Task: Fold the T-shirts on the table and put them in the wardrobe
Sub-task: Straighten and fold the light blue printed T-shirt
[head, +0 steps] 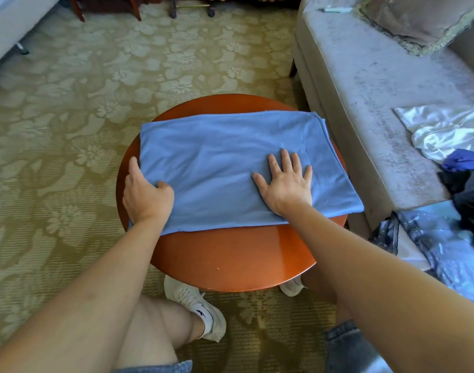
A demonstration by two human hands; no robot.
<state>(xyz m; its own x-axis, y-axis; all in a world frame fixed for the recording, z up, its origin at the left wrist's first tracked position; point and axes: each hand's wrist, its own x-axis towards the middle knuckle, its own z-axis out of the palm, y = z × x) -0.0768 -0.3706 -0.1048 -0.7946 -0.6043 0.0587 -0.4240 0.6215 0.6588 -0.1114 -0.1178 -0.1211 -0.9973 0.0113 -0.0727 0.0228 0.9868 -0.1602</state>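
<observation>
One wide-angle camera, worn on the person's head, faces forward and steeply down. The round reddish-brown wooden desk [230, 259] lies close below at mid-frame; the left hand [147, 195] and right hand [287, 184] meet the folded light-blue T-shirt [217, 162] there. A patterned olive carpet [68, 103] and a grey upholstered sofa [365, 90] curve toward the edges.

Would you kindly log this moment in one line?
folding; left hand grips shirt edge; right hand flat on shirt; shirt on table

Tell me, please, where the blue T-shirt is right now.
In the head view, the blue T-shirt lies folded on the round table at centre, left of the grey sofa; the left hand grips its left edge, the right hand presses on it.
</observation>
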